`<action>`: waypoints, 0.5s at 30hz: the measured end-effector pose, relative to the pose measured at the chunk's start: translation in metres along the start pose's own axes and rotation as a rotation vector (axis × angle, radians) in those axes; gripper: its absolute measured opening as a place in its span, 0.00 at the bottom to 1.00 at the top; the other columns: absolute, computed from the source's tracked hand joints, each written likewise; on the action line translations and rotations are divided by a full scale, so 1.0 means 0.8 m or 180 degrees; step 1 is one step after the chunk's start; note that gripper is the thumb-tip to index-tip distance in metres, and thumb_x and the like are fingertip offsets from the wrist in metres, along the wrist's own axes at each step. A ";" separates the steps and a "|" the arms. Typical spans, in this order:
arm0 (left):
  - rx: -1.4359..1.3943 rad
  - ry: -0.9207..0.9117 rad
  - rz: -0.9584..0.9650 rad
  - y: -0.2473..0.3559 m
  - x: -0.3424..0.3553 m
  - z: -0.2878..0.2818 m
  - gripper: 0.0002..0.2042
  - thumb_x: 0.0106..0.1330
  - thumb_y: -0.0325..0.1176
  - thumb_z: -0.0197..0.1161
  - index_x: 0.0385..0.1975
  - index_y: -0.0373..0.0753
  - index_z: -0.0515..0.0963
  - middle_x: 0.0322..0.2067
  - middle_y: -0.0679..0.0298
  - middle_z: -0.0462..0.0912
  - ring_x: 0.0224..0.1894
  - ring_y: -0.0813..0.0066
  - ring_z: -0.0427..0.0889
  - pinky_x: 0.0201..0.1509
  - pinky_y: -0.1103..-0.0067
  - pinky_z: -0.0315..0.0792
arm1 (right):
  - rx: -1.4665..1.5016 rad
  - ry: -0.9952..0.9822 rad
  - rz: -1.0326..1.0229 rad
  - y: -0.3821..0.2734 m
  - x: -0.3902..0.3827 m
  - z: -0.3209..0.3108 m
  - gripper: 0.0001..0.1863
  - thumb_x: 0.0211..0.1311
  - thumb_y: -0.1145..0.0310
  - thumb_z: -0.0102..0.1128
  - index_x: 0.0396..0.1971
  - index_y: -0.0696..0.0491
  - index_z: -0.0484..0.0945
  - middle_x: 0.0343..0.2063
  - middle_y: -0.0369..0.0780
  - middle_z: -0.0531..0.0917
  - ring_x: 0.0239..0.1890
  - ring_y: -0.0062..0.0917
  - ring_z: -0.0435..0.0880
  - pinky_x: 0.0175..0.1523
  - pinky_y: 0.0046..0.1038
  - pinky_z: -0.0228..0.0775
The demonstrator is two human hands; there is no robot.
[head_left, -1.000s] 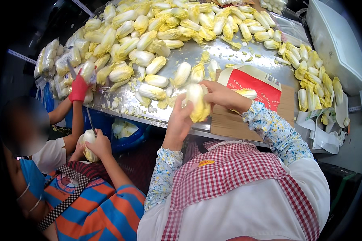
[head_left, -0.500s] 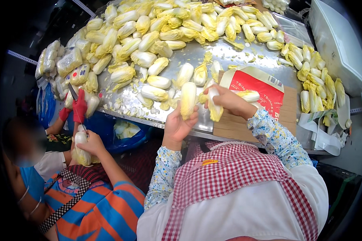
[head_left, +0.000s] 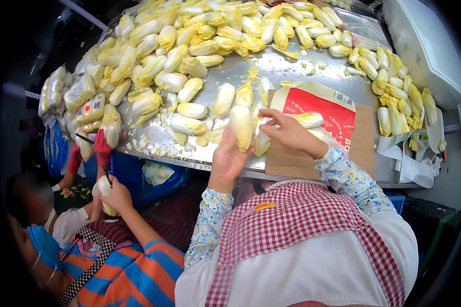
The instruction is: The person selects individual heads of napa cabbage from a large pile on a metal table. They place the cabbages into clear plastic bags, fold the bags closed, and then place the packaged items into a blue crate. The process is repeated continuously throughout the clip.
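My left hand (head_left: 230,162) is closed around the lower part of a pale, yellow-tipped baby napa cabbage (head_left: 241,123) at the table's front edge. To its right, my right hand (head_left: 288,132) has its fingers apart. Its fingertips are close to a second baby napa cabbage (head_left: 262,143), which lies partly behind my left fingers; whether they touch it I cannot tell. Just beyond my hands are more cabbages (head_left: 224,100) on the metal table (head_left: 230,74). A red and cream printed bag (head_left: 320,110) lies on a brown board (head_left: 292,158) beside my right hand, next to another cabbage (head_left: 309,121).
A large heap of cabbages (head_left: 189,46) covers the far left of the table, with bagged ones (head_left: 79,92) at the left end. A white foam box (head_left: 430,51) stands at the right. On my left, a co-worker trims a cabbage with a knife (head_left: 106,174); another person's red glove (head_left: 102,146) is beyond.
My right hand has opened and let go of the cabbage it held, which is now lower, beside my left hand. My left hand still holds its cabbage. The view has shifted slightly.
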State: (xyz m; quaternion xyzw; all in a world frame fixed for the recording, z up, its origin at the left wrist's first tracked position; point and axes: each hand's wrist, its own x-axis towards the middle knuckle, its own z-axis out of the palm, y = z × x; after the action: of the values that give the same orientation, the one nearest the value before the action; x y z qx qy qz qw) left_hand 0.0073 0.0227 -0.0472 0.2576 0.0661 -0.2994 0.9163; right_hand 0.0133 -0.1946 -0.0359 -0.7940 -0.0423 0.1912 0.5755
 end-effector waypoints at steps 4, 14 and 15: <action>0.0568 -0.0301 -0.0191 -0.026 0.019 0.030 0.27 0.75 0.33 0.48 0.72 0.43 0.51 0.62 0.60 0.67 0.55 0.64 0.74 0.54 0.66 0.74 | 0.1236 -0.0299 -0.0118 -0.007 -0.029 -0.027 0.40 0.65 0.60 0.61 0.71 0.58 0.51 0.58 0.46 0.76 0.60 0.29 0.74 0.66 0.30 0.62; 0.1583 -0.0749 -0.0730 -0.098 0.054 0.104 0.34 0.69 0.23 0.55 0.73 0.42 0.48 0.61 0.53 0.70 0.61 0.63 0.73 0.62 0.63 0.72 | 0.3619 0.0149 -0.0218 0.061 -0.115 -0.076 0.35 0.68 0.65 0.57 0.71 0.50 0.53 0.61 0.38 0.68 0.63 0.27 0.69 0.66 0.35 0.63; 0.1622 -0.0790 -0.0801 -0.104 0.057 0.108 0.34 0.69 0.23 0.55 0.73 0.42 0.48 0.61 0.53 0.70 0.61 0.63 0.73 0.62 0.63 0.72 | 0.3611 0.0265 -0.0240 0.065 -0.124 -0.078 0.33 0.68 0.64 0.58 0.69 0.51 0.57 0.61 0.37 0.69 0.63 0.25 0.68 0.67 0.34 0.61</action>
State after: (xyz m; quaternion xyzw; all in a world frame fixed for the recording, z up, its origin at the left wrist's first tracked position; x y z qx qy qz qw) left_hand -0.0070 -0.1020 -0.0217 0.4304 -0.0921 -0.4466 0.7790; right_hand -0.0639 -0.2968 -0.0428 -0.3656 0.0614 0.1319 0.9194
